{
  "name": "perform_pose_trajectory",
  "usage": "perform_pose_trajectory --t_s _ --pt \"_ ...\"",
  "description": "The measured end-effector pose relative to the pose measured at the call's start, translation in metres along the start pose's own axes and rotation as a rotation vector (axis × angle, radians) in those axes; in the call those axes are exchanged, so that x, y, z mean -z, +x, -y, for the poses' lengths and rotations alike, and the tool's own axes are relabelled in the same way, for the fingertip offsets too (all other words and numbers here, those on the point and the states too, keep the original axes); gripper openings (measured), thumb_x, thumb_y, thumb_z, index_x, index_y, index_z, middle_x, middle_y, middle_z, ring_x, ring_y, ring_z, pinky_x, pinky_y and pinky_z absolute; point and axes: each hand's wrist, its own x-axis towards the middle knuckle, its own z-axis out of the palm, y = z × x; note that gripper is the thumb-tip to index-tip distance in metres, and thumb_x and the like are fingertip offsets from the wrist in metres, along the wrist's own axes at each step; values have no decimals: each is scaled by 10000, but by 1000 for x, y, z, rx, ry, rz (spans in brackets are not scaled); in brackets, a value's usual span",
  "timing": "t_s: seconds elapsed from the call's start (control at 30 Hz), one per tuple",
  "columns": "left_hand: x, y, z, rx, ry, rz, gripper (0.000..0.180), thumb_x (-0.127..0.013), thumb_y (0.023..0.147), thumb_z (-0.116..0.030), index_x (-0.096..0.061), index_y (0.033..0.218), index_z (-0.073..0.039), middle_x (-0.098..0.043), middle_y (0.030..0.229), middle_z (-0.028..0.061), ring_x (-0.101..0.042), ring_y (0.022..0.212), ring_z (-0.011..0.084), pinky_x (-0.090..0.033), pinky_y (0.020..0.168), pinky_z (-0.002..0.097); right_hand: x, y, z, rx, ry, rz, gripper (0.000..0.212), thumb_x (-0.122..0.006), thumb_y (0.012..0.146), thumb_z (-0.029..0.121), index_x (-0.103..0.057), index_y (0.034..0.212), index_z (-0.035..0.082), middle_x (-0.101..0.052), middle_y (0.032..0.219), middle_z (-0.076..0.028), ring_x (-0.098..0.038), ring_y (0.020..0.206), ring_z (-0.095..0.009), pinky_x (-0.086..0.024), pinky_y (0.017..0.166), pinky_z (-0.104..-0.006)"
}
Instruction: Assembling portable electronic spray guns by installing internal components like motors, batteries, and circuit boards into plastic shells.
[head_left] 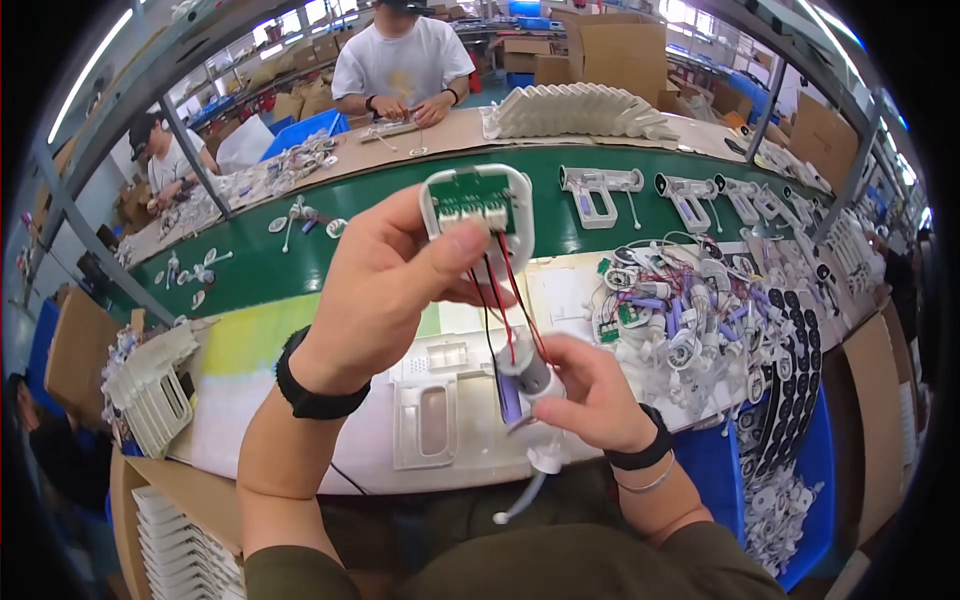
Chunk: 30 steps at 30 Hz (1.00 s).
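far left of the bench there was a stack of white plastic trays leaning by a cardboard box, and a flat white plastic housing lay on the pale work surface just in front of the person.

the left hand was raised up over the bench, clenched on a white rounded shell with a small green circuit board sitting inside it, thumb pressed across the lower part of the board, fingers behind the shell. so that piece was up in the air, above the green conveyor belt in the picture.

red and black wires ran down from the board to a small grey and purple motor part, which the right hand was gripping lower down, close to the body, fingers wrapped round it. a white tube hung off the bottom of it.

further right was a big tangled pile of the same wired parts, and a blue bin with white and black round bits in it. white gun-shaped shells lay on the belt. across the belt a person in a white t-shirt was working with both hands.
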Motion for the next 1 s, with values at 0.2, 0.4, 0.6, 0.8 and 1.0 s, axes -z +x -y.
perform_pose_trajectory --t_s 0.2,0.4,0.6,0.8,1.0 --pt "-8 -33 4 -179 127 -126 250 -605 874 -82 -547 1082 45 -619 925 92 -624 751 148 -553 602 272 11 -11 12 64 -478 77 388 -757 699 94 -555 1019 7 -600 933 -49 -551 860 -105 -451 748 -263" --pt "12 -51 6 -46 -8 -70 265 -589 866 -43 -511 1105 43 -604 901 81 -586 692 116 -516 525 246 -1 -11 11 6 -621 -34 310 -725 701 60 -586 972 4 -620 842 -46 -577 741 -96 -455 659 -237" --pt "21 -85 23 -115 -91 -173 381 -552 852 -5 -424 1210 13 -589 974 79 -597 752 117 -534 542 250 -8 -2 32 65 -731 314 408 -779 696 179 -583 1018 23 -630 861 -117 -640 768 -254 -494 690 -300" --pt "68 -103 125 205 -40 -508 387 -557 875 -89 -440 1233 -1 -600 985 71 -614 800 153 -548 619 290 9 44 -48 -105 -1050 351 352 -727 739 197 -569 990 7 -627 858 -137 -609 757 -307 -478 678 -347" --pt "93 -116 142 190 1092 -583 352 -599 819 -141 -520 1152 -60 -621 864 134 -609 786 270 -499 624 367 5 69 -102 77 -1335 216 309 -677 760 179 -548 977 2 -587 1061 -175 -546 987 -350 -457 776 -403"
